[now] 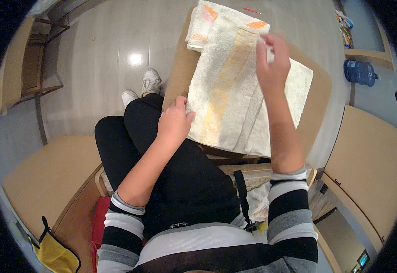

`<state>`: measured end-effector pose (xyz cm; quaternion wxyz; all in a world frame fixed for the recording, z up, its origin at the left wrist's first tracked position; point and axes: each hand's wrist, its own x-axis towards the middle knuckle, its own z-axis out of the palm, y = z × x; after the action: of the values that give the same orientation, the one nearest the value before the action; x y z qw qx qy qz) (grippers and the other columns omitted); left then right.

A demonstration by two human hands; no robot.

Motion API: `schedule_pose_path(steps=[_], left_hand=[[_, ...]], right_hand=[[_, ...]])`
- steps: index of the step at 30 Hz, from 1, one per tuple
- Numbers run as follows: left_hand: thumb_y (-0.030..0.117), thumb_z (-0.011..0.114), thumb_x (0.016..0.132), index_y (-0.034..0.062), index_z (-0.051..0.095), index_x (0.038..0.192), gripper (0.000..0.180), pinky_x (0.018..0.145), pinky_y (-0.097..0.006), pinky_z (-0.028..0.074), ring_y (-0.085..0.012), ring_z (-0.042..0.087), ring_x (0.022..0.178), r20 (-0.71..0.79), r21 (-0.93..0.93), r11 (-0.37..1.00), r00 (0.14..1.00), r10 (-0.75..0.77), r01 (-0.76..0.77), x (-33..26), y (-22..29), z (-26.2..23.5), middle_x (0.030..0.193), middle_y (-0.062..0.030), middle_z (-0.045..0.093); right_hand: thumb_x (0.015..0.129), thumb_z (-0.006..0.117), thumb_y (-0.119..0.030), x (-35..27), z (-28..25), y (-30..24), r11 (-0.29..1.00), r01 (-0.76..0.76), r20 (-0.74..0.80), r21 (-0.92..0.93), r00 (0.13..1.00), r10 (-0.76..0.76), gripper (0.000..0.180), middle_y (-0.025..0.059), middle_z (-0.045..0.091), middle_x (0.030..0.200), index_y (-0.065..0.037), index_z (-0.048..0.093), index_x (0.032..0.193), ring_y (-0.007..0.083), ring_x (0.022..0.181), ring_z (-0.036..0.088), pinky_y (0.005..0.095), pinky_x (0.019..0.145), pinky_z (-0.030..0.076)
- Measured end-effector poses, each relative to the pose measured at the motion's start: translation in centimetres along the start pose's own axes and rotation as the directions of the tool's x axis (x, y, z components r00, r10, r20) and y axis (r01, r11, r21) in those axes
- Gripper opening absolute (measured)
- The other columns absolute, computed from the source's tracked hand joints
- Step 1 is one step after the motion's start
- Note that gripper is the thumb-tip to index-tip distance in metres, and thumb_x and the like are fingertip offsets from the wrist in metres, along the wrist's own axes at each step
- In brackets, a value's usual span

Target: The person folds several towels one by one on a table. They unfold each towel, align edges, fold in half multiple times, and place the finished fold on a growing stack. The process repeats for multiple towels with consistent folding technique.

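A white towel [225, 91] with a pale yellow stripe lies spread over a tan padded seat. My left hand [175, 119] rests at its left edge, where thumb and fingers pinch a bit of the cloth. Over the upper right part of the towel is my right hand [273, 63], its fingers curled and smeared by motion; whether it grips the cloth cannot be made out. Creased layers of the towel run beside my right forearm. A folded white towel with orange patches [198, 31] sits at the far end, partly under the striped one.
The tan seat [319, 100] shows around the towels. A red pen-like stick [252, 10] lies on the floor beyond it. A blue water bottle [359, 73] lies at the right. Wooden cabinets flank me, and a yellow cloth [57, 255] hangs at lower left.
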<state>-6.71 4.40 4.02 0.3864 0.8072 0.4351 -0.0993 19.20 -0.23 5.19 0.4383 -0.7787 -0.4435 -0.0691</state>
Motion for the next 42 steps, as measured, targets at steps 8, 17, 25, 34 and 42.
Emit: schedule_pose_path(steps=[8, 17, 25, 34, 42], left_hand=[[0.016, 0.07, 0.083, 0.0047, 0.045, 0.127, 0.052, 0.084, -0.047, 0.051, -0.0421, 0.061, 0.102, -0.093, 0.03, 1.0, 0.996, 0.001, 0.001, -0.3, 0.2, 0.5, 0.12, -0.0233, 0.056], [0.015, 0.071, 0.078, 0.0061, 0.059, 0.113, 0.038, 0.087, -0.042, 0.047, -0.0323, 0.055, 0.102, -0.078, 0.371, 0.773, 0.812, 0.578, -0.515, -3.1, 2.6, 2.3, 0.109, -0.0137, 0.058], [0.015, 0.065, 0.084, 0.0033, 0.057, 0.115, 0.034, 0.08, -0.04, 0.051, -0.0327, 0.062, 0.092, 0.028, -0.007, 0.836, 0.836, 0.548, -0.548, -2.8, 10.5, 10.2, 0.099, -0.0148, 0.064], [0.007, 0.065, 0.081, 0.0076, 0.052, 0.123, 0.044, 0.074, -0.038, 0.053, -0.0312, 0.065, 0.076, 0.053, -0.193, 0.923, 0.935, 0.35, -0.334, -0.6, 10.7, 12.1, 0.103, -0.0188, 0.059], [0.007, 0.063, 0.081, 0.0079, 0.049, 0.121, 0.042, 0.077, -0.044, 0.052, -0.0365, 0.063, 0.082, 0.046, -0.07, 0.933, 0.933, 0.357, -0.353, -1.9, 11.5, 12.4, 0.103, -0.0204, 0.057]], right_hand=[[0.076, 0.066, -0.006, -16.8, -5.5, -2.8, 0.973, -0.084, 0.288, -0.213, 0.947, 0.145, 0.032, 0.0168, 0.059, 0.114, -0.004, 0.062, 0.107, 0.0342, 0.107, 0.055, 0.0438, 0.093, 0.041], [0.071, 0.069, -0.009, -23.5, -9.7, -4.7, 0.882, -0.167, 0.189, -0.441, 0.943, 0.273, 0.044, 0.0144, 0.056, 0.113, -0.004, 0.058, 0.113, 0.0332, 0.1, 0.055, 0.043, 0.083, 0.044], [0.069, 0.067, -0.005, -24.1, -10.6, -3.1, 0.898, -0.18, 0.16, -0.401, 0.952, 0.262, 0.02, 0.0114, 0.058, 0.082, -0.004, 0.057, 0.085, 0.03, 0.077, 0.056, 0.0393, 0.066, 0.046], [0.073, 0.068, -0.001, -22.9, -11.3, -3.1, 0.955, -0.244, 0.231, -0.169, 0.932, 0.28, 0.016, 0.0117, 0.059, 0.08, -0.003, 0.059, 0.085, 0.0302, 0.075, 0.059, 0.0388, 0.065, 0.048], [0.079, 0.066, -0.007, -22.1, -12.6, -2.6, 0.926, -0.312, 0.157, -0.214, 0.924, 0.348, 0.016, 0.0135, 0.061, 0.086, -0.004, 0.063, 0.093, 0.032, 0.08, 0.06, 0.0406, 0.07, 0.049]])
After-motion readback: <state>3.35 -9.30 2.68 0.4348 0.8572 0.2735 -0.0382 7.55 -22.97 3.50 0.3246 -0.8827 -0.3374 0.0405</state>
